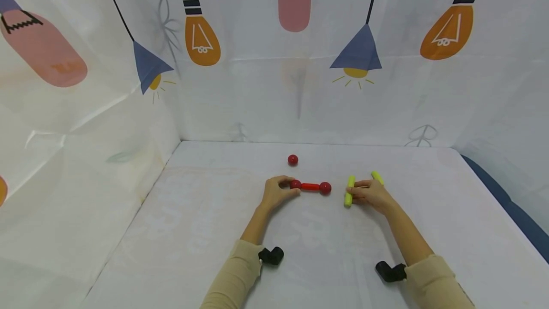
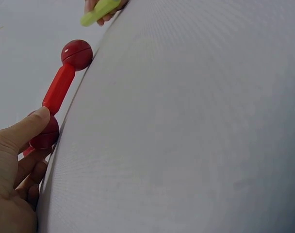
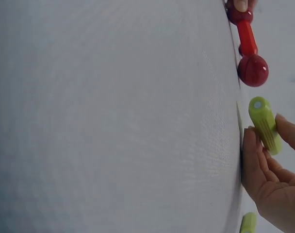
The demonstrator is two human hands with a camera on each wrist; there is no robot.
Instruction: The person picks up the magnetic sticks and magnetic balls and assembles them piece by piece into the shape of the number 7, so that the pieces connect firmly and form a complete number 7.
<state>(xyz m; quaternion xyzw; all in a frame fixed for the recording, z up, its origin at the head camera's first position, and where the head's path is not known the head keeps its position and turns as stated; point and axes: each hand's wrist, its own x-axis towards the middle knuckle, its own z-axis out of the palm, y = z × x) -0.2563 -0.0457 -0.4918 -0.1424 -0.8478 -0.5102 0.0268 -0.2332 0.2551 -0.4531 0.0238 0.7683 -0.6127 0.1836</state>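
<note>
The left hand (image 1: 275,195) pinches a dark red ball (image 1: 296,184) between thumb and fingers, at the near end of a dumbbell-like piece: a brighter red rod (image 1: 310,187) runs from that ball to a second dark red ball (image 1: 325,188), touching both. The right hand (image 1: 372,196) holds a yellow-green rod (image 1: 349,192) between thumb and fingertips, just beside the second ball but apart from it; a pale round spot shows on the rod's end in the right wrist view. Another yellow-green rod (image 1: 377,177) lies just beyond the right hand, partly hidden by it. A loose red ball (image 1: 293,159) sits farther back on the white table (image 1: 206,204), near the left hand. Beige sleeves (image 1: 235,273) cover the forearms, with a black device (image 1: 271,255) at each wrist. Behind the table hangs a white sheet (image 1: 257,99) printed with lamps and bulbs.
</note>
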